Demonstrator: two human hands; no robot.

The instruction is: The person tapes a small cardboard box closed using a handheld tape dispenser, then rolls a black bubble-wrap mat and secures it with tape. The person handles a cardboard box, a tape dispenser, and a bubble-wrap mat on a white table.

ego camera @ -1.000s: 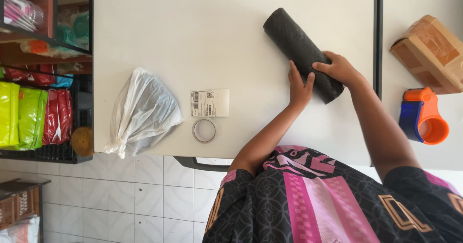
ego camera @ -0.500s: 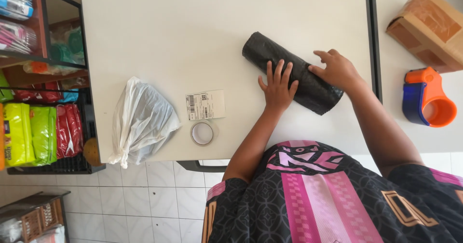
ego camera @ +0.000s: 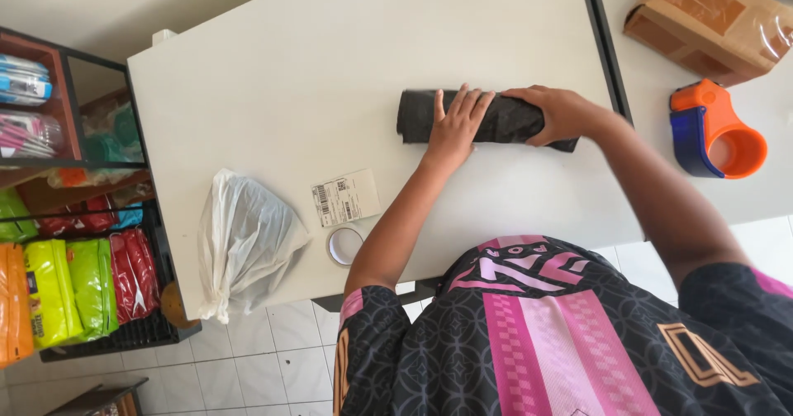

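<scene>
Now the black roll (ego camera: 496,118) lies lengthwise left to right, left hand (ego camera: 454,127) flat, right hand (ego camera: 557,114) cupping it

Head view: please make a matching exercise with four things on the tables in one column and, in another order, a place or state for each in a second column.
Things:
1. black roll
2. white plastic bag
3. tape dispenser
4. paper label

Places or states:
A. lies flat beside a small tape ring
B. under both hands, left hand and right hand
C. at the table's left front edge
D. on the other table, near the brown parcel

Pairs: 1-B, 2-C, 3-D, 4-A
</scene>
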